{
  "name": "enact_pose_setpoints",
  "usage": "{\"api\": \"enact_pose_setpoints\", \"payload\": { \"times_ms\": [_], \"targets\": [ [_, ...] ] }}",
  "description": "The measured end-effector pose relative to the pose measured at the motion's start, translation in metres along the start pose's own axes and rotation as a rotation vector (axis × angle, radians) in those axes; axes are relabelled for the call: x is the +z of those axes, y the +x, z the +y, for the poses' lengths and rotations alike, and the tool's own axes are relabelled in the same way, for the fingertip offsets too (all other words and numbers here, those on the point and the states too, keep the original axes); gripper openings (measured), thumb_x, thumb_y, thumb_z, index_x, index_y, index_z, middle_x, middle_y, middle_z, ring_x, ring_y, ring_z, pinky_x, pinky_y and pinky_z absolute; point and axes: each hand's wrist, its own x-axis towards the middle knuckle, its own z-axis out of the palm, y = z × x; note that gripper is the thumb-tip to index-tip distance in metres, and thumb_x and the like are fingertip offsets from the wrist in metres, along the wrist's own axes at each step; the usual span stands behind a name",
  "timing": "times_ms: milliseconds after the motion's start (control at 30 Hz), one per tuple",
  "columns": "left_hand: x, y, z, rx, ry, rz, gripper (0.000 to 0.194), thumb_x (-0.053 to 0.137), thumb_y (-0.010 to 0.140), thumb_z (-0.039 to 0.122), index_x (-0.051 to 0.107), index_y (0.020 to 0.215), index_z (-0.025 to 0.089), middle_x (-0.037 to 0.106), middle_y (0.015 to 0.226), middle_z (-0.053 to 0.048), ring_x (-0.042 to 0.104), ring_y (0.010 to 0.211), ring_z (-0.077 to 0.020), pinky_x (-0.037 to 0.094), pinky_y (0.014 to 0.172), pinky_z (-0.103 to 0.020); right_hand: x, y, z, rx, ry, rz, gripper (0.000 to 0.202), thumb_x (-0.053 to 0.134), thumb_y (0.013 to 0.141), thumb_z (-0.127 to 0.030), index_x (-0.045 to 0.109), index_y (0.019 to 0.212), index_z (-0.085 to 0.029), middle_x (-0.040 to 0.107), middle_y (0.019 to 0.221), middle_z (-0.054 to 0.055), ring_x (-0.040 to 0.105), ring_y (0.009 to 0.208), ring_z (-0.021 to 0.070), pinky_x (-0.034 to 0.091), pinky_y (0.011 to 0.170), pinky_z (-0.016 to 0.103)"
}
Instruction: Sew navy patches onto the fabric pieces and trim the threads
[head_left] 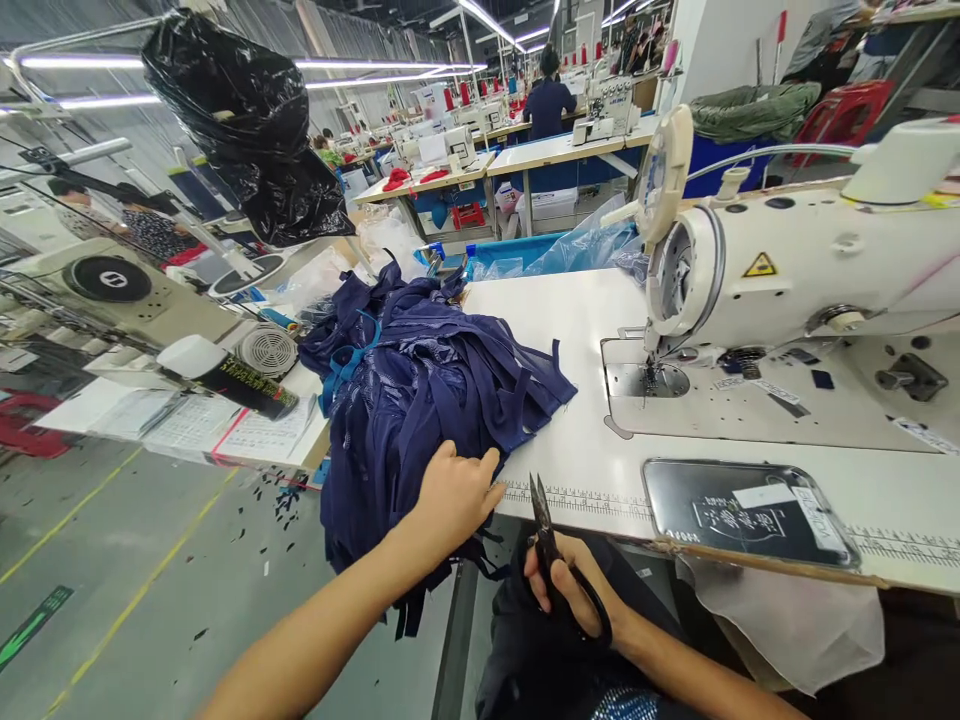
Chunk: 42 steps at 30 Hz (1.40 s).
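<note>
A heap of navy fabric pieces (427, 390) with long straps lies on the white table and hangs over its front edge. My left hand (456, 492) is closed at the near right side of the heap, its curled fingers on the navy cloth. In my right hand (574, 580) is a pair of black scissors (544, 522), points upward, held over my lap just off the table edge. The blades look slightly parted, with no cloth between them. A bright blue strip (349, 362) lies on the heap's left part.
A white sewing machine (795, 260) stands at the right. A black tray (750, 512) lies on the table's front edge, beside a printed ruler (585, 500). A black-and-white spray can (225, 375) and papers (187, 425) lie at left. A black plastic bag (240, 120) hangs above.
</note>
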Motion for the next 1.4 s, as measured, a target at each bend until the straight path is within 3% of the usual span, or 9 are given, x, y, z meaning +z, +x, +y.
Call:
{"api": "enact_pose_setpoints", "payload": {
  "times_ms": [133, 267, 333, 433, 733, 867, 1000, 1133, 1400],
  "targets": [
    [0.012, 0.009, -0.001, 0.016, 0.002, 0.174, 0.017, 0.045, 0.082, 0.015, 0.059, 0.072, 0.016, 0.058, 0.063, -0.005, 0.054, 0.061, -0.0183, 0.036, 0.062, -0.034, -0.004, -0.002, -0.003, 0.020, -0.017, -0.001, 0.058, 0.034, 0.075, -0.073, 0.047, 0.074, -0.016, 0.041, 0.050, -0.004, 0.039, 0.041, 0.0078, 0.031, 0.042, 0.021],
    [-0.044, -0.011, -0.011, 0.136, -0.317, 0.329, 0.016, 0.043, 0.083, 0.017, 0.057, 0.077, 0.019, 0.056, 0.095, -0.009, 0.051, 0.099, -0.0232, 0.041, 0.082, -0.040, -0.011, 0.000, -0.013, -0.011, -0.080, -0.048, 0.058, 0.030, 0.077, -0.072, 0.047, 0.076, -0.017, 0.041, 0.050, -0.004, 0.039, 0.043, 0.0085, 0.032, 0.043, 0.022],
    [-0.079, -0.030, -0.015, 0.240, -0.469, 0.178, 0.017, 0.040, 0.082, 0.015, 0.055, 0.075, 0.021, 0.053, 0.105, -0.009, 0.046, 0.110, -0.0246, 0.044, 0.085, -0.039, -0.013, 0.002, -0.019, -0.068, -0.121, -0.104, 0.059, 0.028, 0.077, -0.073, 0.048, 0.075, -0.017, 0.041, 0.051, -0.004, 0.038, 0.044, 0.0086, 0.032, 0.044, 0.022],
    [-0.108, -0.051, -0.018, 0.219, -0.446, 0.177, 0.017, 0.041, 0.081, 0.013, 0.053, 0.073, 0.021, 0.050, 0.113, -0.009, 0.041, 0.117, -0.0264, 0.045, 0.088, -0.039, -0.011, 0.007, -0.024, -0.120, -0.173, -0.219, 0.062, 0.028, 0.076, -0.074, 0.051, 0.075, -0.016, 0.042, 0.056, -0.002, 0.038, 0.048, 0.0089, 0.031, 0.045, 0.022],
    [-0.088, -0.056, -0.019, 0.211, -0.418, -0.006, 0.015, 0.039, 0.083, 0.013, 0.050, 0.076, 0.020, 0.046, 0.129, -0.010, 0.035, 0.126, -0.0239, 0.033, 0.103, -0.045, 0.004, 0.029, -0.023, -0.068, -0.159, -0.468, 0.062, 0.031, 0.077, -0.072, 0.053, 0.077, -0.014, 0.045, 0.062, 0.000, 0.039, 0.052, 0.0087, 0.032, 0.047, 0.021],
    [-0.085, -0.054, -0.019, 0.232, -0.377, -0.061, 0.014, 0.040, 0.083, 0.013, 0.049, 0.075, 0.020, 0.059, 0.106, -0.006, 0.053, 0.102, -0.0178, 0.028, 0.104, -0.043, 0.006, 0.031, -0.023, -0.061, -0.132, -0.376, 0.064, 0.037, 0.070, -0.077, 0.050, 0.065, -0.015, 0.040, 0.052, -0.003, 0.034, 0.045, 0.0070, 0.029, 0.043, 0.021],
    [-0.085, -0.053, -0.021, 0.163, -0.447, -0.062, 0.014, 0.039, 0.082, 0.013, 0.045, 0.071, 0.019, 0.060, 0.084, -0.002, 0.053, 0.076, -0.0136, 0.035, 0.093, -0.039, 0.005, 0.021, -0.011, -0.050, -0.107, -0.280, 0.063, 0.045, 0.063, -0.079, 0.046, 0.058, -0.016, 0.035, 0.045, -0.006, 0.031, 0.040, 0.0059, 0.025, 0.039, 0.020],
    [-0.084, -0.050, -0.024, 0.061, -0.567, -0.032, 0.003, 0.047, 0.075, 0.019, 0.044, 0.074, 0.020, 0.058, 0.083, -0.002, 0.050, 0.080, -0.0158, 0.039, 0.083, -0.035, 0.002, 0.011, -0.005, 0.030, -0.093, -0.331, 0.062, 0.036, 0.073, -0.075, 0.050, 0.072, -0.015, 0.041, 0.054, -0.003, 0.038, 0.046, 0.0076, 0.030, 0.043, 0.020],
    [-0.064, -0.036, -0.023, -0.098, -0.547, -0.231, 0.039, 0.049, 0.078, 0.020, 0.047, 0.117, 0.024, 0.057, 0.074, 0.002, 0.046, 0.076, -0.0152, 0.042, 0.074, -0.029, -0.002, 0.021, -0.015, -0.002, -0.186, -0.241, 0.059, 0.034, 0.076, -0.073, 0.048, 0.079, -0.015, 0.040, 0.060, -0.003, 0.034, 0.051, 0.0081, 0.029, 0.046, 0.021]
  ]
}}
